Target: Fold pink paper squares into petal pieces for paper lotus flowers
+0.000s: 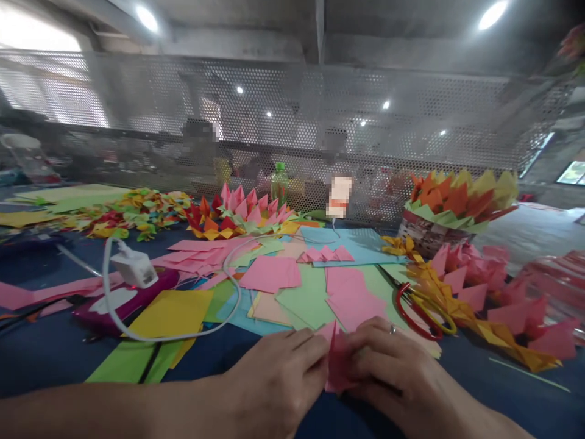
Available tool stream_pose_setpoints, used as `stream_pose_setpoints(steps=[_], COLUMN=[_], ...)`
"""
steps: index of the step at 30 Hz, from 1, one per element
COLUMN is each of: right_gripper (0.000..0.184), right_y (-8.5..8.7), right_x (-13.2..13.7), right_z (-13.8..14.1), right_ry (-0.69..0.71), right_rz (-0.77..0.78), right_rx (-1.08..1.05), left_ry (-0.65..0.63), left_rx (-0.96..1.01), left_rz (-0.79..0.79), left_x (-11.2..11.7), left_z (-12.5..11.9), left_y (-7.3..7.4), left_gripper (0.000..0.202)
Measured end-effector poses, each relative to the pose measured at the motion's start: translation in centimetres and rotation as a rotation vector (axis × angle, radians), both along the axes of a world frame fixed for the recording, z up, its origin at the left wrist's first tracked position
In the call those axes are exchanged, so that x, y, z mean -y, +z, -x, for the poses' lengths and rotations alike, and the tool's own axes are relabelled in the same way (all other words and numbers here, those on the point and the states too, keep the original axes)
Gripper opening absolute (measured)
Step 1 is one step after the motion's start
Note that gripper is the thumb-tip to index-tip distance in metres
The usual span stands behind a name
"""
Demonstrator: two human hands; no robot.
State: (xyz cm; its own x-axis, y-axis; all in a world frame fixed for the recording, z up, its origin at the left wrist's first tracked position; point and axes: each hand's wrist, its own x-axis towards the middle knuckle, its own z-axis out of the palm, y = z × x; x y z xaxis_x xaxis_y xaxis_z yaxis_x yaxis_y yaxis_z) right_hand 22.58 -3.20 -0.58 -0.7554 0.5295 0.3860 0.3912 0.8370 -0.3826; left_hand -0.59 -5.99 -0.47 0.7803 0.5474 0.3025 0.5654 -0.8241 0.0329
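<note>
Between my two hands, at the bottom middle of the head view, is a small pink folded paper [337,360] with a pointed top. My left hand [287,372] pinches its left side. The fingers of my right hand [388,366], with a ring on one of them, are closed on its right side. Just beyond lie square pink paper sheets [354,299] on pale green paper [304,299]. A row of small pink folded points [325,253] rests on a light blue sheet [365,241]. My fingers hide part of the folded piece.
Red and yellow-handled scissors [418,311] lie right of my hands. Pink and orange folded paper strips [479,311] stretch along the right, before a round paper-petal container [427,231]. A purple power strip [128,299] with a white charger [134,267] and cable [233,286] sits left.
</note>
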Motion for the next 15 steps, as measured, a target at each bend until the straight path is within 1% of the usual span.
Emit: stream_pose_setpoints(steps=[5,10,12,15], right_gripper=[0.015,0.009,0.007,0.009], right_y=[-0.1,-0.1,-0.2,-0.1], right_x=[-0.3,-0.7,-0.8,-0.7], right_z=[-0.3,-0.4,-0.2,0.2], right_ry=[-0.009,-0.023,-0.05,-0.142], right_rz=[0.14,0.279,0.355,0.435], right_rx=[-0.024,-0.081,-0.088,-0.082], left_ry=[-0.026,-0.074,-0.076,-0.083], left_rx=[0.126,0.19,0.206,0.215], left_rz=[0.003,0.042,0.049,0.057], left_x=[0.9,0.9,0.8,0.8], left_z=[0.9,1.1,1.0,0.9], left_y=[0.4,0.7,0.7,0.7], left_gripper=[0.022,0.026,0.027,0.027])
